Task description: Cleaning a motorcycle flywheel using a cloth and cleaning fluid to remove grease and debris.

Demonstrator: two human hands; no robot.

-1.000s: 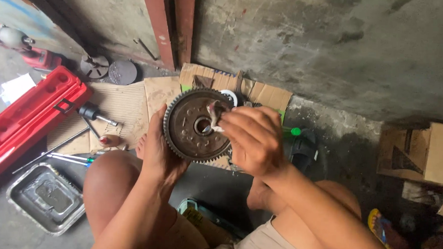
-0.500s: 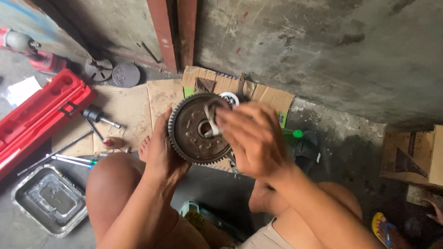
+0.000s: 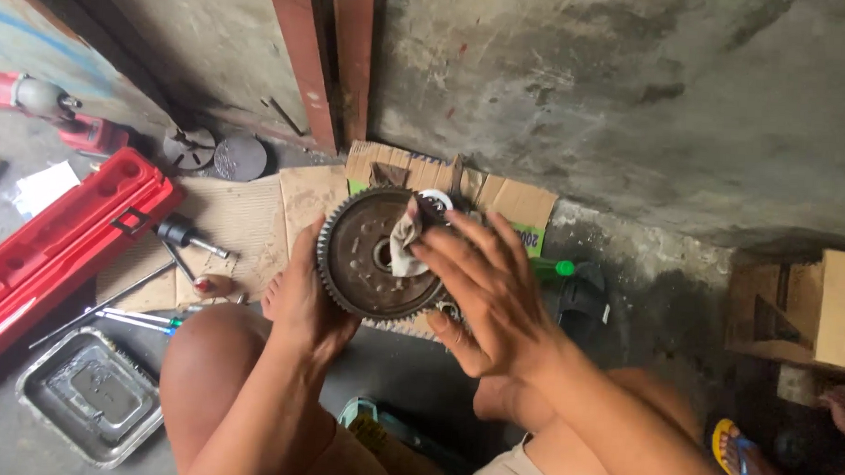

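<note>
A large toothed gear [image 3: 369,256] is being gripped at its 8 o'clock edge by the closed left hand [image 3: 303,304], while a rag [image 3: 404,243] is being pressed against it under the right hand's [image 3: 491,293] curled fingers.

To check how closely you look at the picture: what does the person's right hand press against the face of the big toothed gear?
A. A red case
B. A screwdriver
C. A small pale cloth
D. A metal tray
C. The right hand presses a small pale cloth onto the gear, which the left hand steadies from the side.
</note>
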